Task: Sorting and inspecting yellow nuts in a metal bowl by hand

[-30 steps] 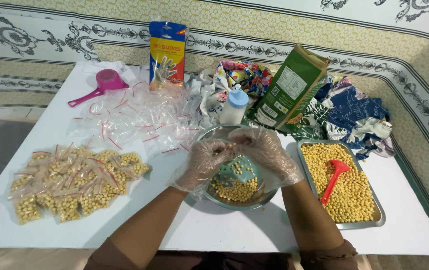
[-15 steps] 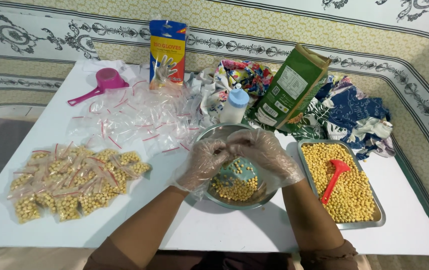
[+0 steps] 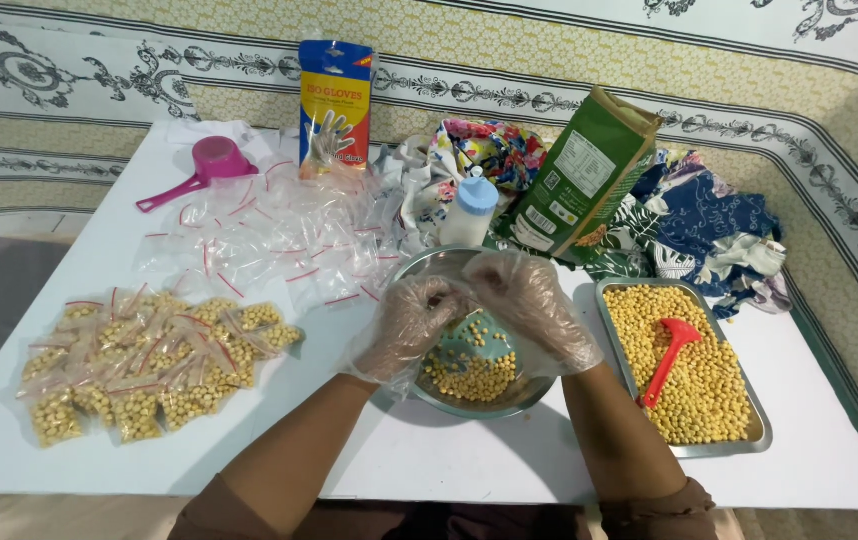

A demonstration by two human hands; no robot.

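Both hands wear loose clear plastic gloves and meet over the round shiny metal bowl (image 3: 469, 400) at the centre of the frame, which holds a layer of pale yellow beans (image 3: 469, 378). The left hand (image 3: 411, 325) and the right hand (image 3: 527, 300) touch at their fingertips above the bowl's far rim; the fingers of each are drawn together as if pinching something small between them, but what they pinch is too small and too hidden by the crinkled gloves to tell. To the right of the bowl, just beside it, a rectangular metal tray (image 3: 761, 432) is filled with more of the same beans, and a red plastic scoop (image 3: 671, 358) lies on them. At the lower left of the frame a heap of small clear bags filled with beans and edged in red (image 3: 139, 365) rests on the white counter (image 3: 449, 465). Above that heap, a scatter of empty clear zip bags with red strips (image 3: 269, 240) spreads toward the bowl. At the upper left lies a pink plastic measuring cup with a long handle (image 3: 207, 168). Behind the bowl stand a small white bottle with a light blue cap (image 3: 470, 212) and a tilted green paper bag (image 3: 587, 180), with a blue and yellow packet of gloves (image 3: 334, 100) further left and crumpled patterned cloth (image 3: 709, 235) at the right.
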